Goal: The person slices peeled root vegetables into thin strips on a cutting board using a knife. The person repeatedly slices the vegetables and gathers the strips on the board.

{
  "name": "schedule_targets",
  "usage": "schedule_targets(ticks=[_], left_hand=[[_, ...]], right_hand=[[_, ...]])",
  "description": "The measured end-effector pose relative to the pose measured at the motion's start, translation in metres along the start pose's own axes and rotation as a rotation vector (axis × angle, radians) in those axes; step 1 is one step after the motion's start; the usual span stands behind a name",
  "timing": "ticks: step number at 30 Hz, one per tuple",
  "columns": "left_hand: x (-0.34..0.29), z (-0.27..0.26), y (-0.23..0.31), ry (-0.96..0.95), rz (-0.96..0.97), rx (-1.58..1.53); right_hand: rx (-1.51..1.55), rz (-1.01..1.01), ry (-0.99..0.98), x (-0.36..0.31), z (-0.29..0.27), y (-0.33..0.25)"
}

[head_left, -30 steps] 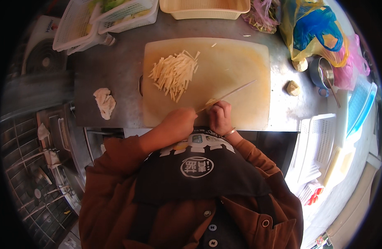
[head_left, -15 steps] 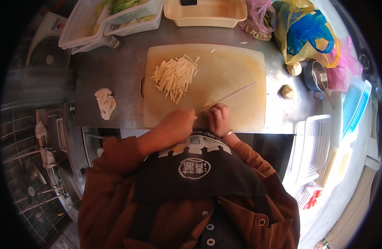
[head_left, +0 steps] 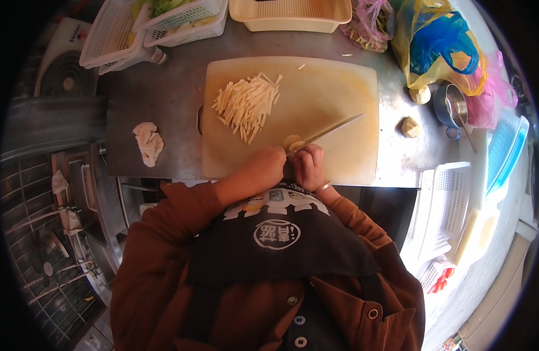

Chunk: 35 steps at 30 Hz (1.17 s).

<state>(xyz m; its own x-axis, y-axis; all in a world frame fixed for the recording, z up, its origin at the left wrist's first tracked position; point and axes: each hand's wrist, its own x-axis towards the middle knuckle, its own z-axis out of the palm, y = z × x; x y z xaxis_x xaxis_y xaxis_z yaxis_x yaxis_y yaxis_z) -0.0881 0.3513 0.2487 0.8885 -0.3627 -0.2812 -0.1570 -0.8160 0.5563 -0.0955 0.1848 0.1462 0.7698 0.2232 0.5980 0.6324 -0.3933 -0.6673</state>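
Observation:
My left hand (head_left: 262, 169) is closed round the handle of a kitchen knife (head_left: 333, 127), whose blade slants away to the right over a pale cutting board (head_left: 339, 88). Beside the blade, my right hand (head_left: 308, 166) has its fingers bent over a piece of peeled potato that they mostly hide. Round pale potato slices (head_left: 291, 142) lie against the blade's far side. Farther left on the board is a heap of pale potato sticks (head_left: 247, 106).
A crumpled whitish cloth (head_left: 148, 143) lies left of the board. Two peeled potatoes, one nearer (head_left: 410, 127) and one farther (head_left: 420, 95), sit right, by a metal pot (head_left: 450, 105). Baskets (head_left: 181, 34), a cream tray (head_left: 290, 24) and plastic bags (head_left: 442, 50) line the back.
The knife and my left hand have shifted slightly right, and the blade sits closer to my right fingers. Round slices now show more plainly beside the blade. The stick heap looks the same.

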Motion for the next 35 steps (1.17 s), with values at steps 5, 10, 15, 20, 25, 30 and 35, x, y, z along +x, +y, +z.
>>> schedule_targets(ticks=[5, 10, 15, 20, 25, 30, 35], left_hand=[[0.000, 0.009, -0.007, 0.054, -0.010, -0.003], [-0.009, -0.015, 0.011, 0.019, -0.035, -0.014], [-0.032, -0.051, 0.031, -0.053, -0.088, 0.004], [-0.037, -0.066, 0.041, -0.091, -0.117, -0.003], [-0.031, -0.061, 0.038, -0.127, -0.115, -0.025], [-0.015, -0.035, 0.022, -0.134, -0.042, 0.005], [0.006, 0.011, 0.000, -0.004, -0.006, -0.015]], right_hand=[[-0.004, -0.003, 0.026, -0.001, 0.001, 0.000], [-0.008, 0.002, 0.023, -0.006, -0.001, 0.003], [0.004, -0.024, 0.033, -0.004, 0.002, 0.003], [-0.009, -0.036, 0.048, -0.002, 0.003, 0.001], [-0.032, -0.018, 0.059, -0.002, 0.002, 0.001], [-0.030, 0.010, 0.067, -0.004, 0.005, 0.002], [-0.021, -0.019, 0.041, -0.006, 0.004, 0.005]])
